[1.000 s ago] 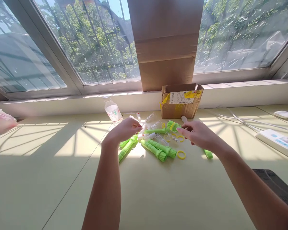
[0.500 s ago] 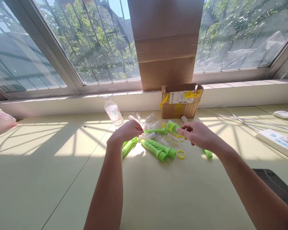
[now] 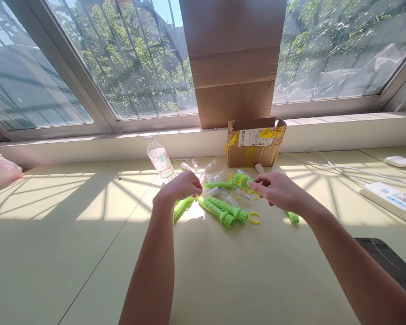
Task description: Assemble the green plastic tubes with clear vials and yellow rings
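Note:
My right hand point(image 3: 278, 190) pinches the threaded end of a green plastic tube point(image 3: 241, 180) with its thumb and fingers. Yellow rings sit around that end. My left hand point(image 3: 186, 186) is closed beside the tube's other end, knuckles up; whatever its fingertips hold is hidden. Just right of it is a small white-and-clear piece point(image 3: 214, 192). Two more green threaded tubes point(image 3: 219, 212) lie side by side in front, and another green piece point(image 3: 182, 208) is partly under my left wrist. A loose yellow ring point(image 3: 255, 218) lies nearby. Clear plastic caps point(image 3: 219, 176) are scattered behind.
A water bottle point(image 3: 160, 158) stands back left, and an opened cardboard box point(image 3: 255, 144) stands against the sill. A green piece point(image 3: 293, 217) lies below my right wrist. To the right are a power strip point(image 3: 389, 198) with cables and a dark flat object point(image 3: 389, 264).
My left hand has shifted slightly right and its fingers curl in more, covering part of the white pieces. My right hand and the green tube stay nearly still.

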`<state>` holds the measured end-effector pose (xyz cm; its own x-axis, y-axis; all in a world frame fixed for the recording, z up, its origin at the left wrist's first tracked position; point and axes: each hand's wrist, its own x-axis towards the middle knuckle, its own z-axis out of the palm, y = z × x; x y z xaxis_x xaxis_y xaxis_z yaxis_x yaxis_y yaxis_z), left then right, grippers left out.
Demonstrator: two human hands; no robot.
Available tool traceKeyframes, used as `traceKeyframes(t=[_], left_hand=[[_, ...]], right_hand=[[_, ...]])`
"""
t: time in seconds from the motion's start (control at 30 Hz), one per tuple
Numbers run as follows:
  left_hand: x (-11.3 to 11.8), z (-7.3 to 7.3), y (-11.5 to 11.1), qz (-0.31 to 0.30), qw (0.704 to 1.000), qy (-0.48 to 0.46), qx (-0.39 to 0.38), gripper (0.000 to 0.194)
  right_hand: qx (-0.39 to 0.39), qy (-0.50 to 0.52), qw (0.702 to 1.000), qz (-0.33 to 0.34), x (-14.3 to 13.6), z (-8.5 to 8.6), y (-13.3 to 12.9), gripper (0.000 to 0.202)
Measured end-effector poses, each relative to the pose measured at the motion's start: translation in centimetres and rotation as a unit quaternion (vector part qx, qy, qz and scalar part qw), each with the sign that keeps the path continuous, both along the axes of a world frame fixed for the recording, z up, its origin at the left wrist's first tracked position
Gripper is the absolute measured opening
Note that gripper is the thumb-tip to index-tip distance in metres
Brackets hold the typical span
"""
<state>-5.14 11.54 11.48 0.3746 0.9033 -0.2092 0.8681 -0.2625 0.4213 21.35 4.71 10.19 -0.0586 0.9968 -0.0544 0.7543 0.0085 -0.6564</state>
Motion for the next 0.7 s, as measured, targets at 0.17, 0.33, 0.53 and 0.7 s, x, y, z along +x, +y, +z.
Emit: traceKeyframes(t=[0.17, 0.33, 0.53, 0.7], left_hand=[[0.7, 0.3, -0.3, -0.022, 0.999, -0.022, -0.020, 0.015], [3.6, 0.2, -1.5, -0.062, 0.998, -0.015, -0.022, 0.018], [8.5, -0.8, -3.6, -0.191, 0.979, -0.004, -0.076, 0.013], [10.5, -2.0, -4.6, -0.260, 0.956, -0.033, -0.134, 0.016]], right_hand=[[0.000, 0.013, 1.000, 0.001, 0.0, 0.0, 0.0, 0.043], [0.002, 0.018, 1.000, 0.000, 0.1, 0.0, 0.1, 0.040], [0.008, 0.014, 1.000, 0.000, 0.4, 0.2, 0.2, 0.037], [0.013, 0.015, 1.000, 0.000, 0.6, 0.4, 0.1, 0.035]])
